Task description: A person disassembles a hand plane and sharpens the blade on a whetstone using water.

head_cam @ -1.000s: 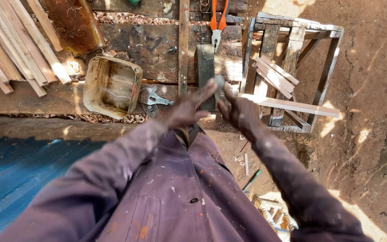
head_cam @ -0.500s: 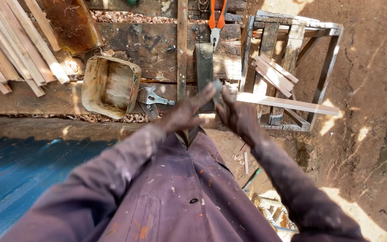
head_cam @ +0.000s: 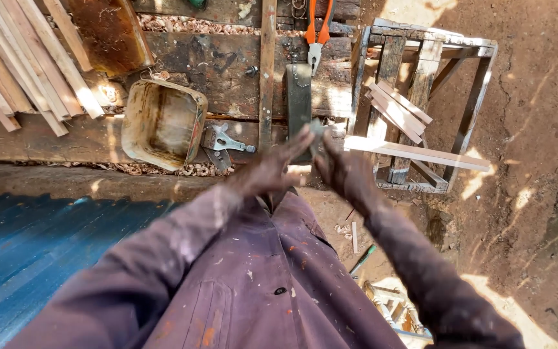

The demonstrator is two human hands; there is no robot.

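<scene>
Left hand [head_cam: 272, 169] and right hand [head_cam: 342, 169] remain together, fingers pinching a small grey flat piece [head_cam: 316, 131]; position unchanged above the dark wooden workbench [head_cam: 227, 64].

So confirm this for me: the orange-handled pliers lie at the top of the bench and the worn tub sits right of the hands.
One thing is off. In the head view the worn tub sits left of the hands, left hand and right hand, not right. The orange-handled pliers do lie at the top of the bench.

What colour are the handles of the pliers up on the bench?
Orange; the pliers show clearly in the head view.
</scene>
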